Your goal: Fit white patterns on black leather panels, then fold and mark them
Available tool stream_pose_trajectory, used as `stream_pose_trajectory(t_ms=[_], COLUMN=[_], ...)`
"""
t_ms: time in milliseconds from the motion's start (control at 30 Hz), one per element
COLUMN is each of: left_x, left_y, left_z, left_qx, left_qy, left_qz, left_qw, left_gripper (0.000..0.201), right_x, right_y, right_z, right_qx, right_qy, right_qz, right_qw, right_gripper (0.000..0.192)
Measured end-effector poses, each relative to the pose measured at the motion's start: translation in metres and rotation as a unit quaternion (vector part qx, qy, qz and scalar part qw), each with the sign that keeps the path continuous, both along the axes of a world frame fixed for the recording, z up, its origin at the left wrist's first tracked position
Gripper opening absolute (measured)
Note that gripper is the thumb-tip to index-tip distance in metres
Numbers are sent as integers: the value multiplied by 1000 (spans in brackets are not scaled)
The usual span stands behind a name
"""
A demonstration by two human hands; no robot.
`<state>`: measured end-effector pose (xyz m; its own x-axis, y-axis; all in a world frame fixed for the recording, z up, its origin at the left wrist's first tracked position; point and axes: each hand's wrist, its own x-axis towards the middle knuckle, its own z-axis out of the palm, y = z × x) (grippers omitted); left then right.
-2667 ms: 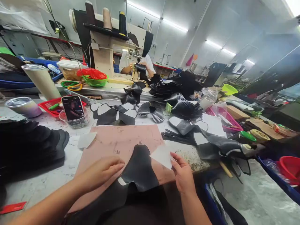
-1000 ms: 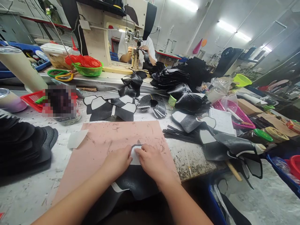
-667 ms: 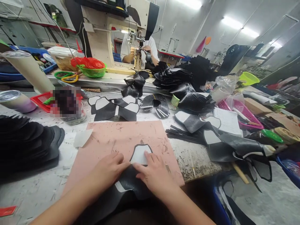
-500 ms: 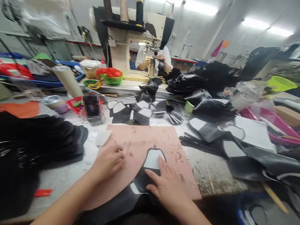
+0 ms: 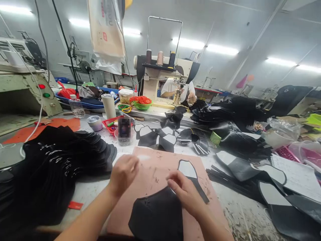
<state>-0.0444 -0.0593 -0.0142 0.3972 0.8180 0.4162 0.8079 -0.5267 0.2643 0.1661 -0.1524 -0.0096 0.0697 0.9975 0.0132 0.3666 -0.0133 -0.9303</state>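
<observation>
My left hand (image 5: 124, 174) hovers over the left side of a pink work pad (image 5: 150, 175), its fingers curled together and slightly blurred. What they hold, if anything, is hidden. Close to those fingers is a blurred white patch (image 5: 144, 157). My right hand (image 5: 185, 191) has its fingers bent at the upper corner of a black leather piece (image 5: 157, 214), which it seems to grip. A bit of white edge shows under the fingers. Behind the right hand, part of a black piece with a pale grey patch (image 5: 187, 169) lies on the pad.
A tall stack of black pieces (image 5: 52, 164) stands on the left. To the right are black strips (image 5: 225, 179), more patched leather pieces (image 5: 273, 194) and a notebook (image 5: 296, 174). At the back, a person (image 5: 192, 93) sits behind a sewing machine (image 5: 152, 82).
The view has tilted up and turned left. A plain black surface now faces up at the front of the pad. My right hand has gone from spread flat to curled fingers.
</observation>
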Motion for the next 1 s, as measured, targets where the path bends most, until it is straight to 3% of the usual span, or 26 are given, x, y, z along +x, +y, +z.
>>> stream_pose_trajectory(t_ms=[67,133,167,233,333,400,467,533,600,667,733,833,900,1000], left_x=[1,-2,-5,-16,-32,-36,-34,-29,-23,-20,-19,-19,-19,-21], left_y=[-26,-51,-61,-78,-95,-104,-111,-116,-119,-119,-117,-109,-104,-99], left_z=[2,-3,-8,-19,-32,-34,-33,-32,-31,-32,-32,-30,-29,-30], left_qx=[84,161,177,151,11,-175,-380,-514,-569,-583,-586,-583,-562,-486], left_qy=[-30,-57,-67,-84,-145,-209,-280,-347,-395,-411,-401,-353,-305,-215], left_qz=[-133,-240,-262,-246,-208,-161,-92,-31,4,30,43,32,19,-2], left_qw=[987,956,946,954,967,949,877,784,721,700,703,731,768,847], left_gripper=[20,21,24,27,20,13,17,25,31,35,34,27,20,12], right_x=[-20,-32,-33,-29,-18,-17,-26,-40,-53,-60,-61,-58,-57,-59], right_y=[-3,-8,-11,-18,-32,-45,-58,-71,-82,-87,-86,-78,-72,-67], right_z=[-2,-6,-7,-9,-10,-13,-20,-29,-38,-43,-45,-43,-42,-45], right_qx=[-34,-32,-26,-18,-15,-24,-37,-43,-39,-32,-20,-2,6,9], right_qy=[180,258,256,219,180,184,182,164,135,94,49,-10,-50,-111], right_qz=[-16,-55,-74,-111,-157,-159,-137,-108,-78,-51,-39,-41,-36,-23], right_qw=[983,964,963,969,971,970,973,980,987,994,998,999,998,993], right_gripper=[27,33,35,32,34,37,37,33,28,25,23,22,21,21])
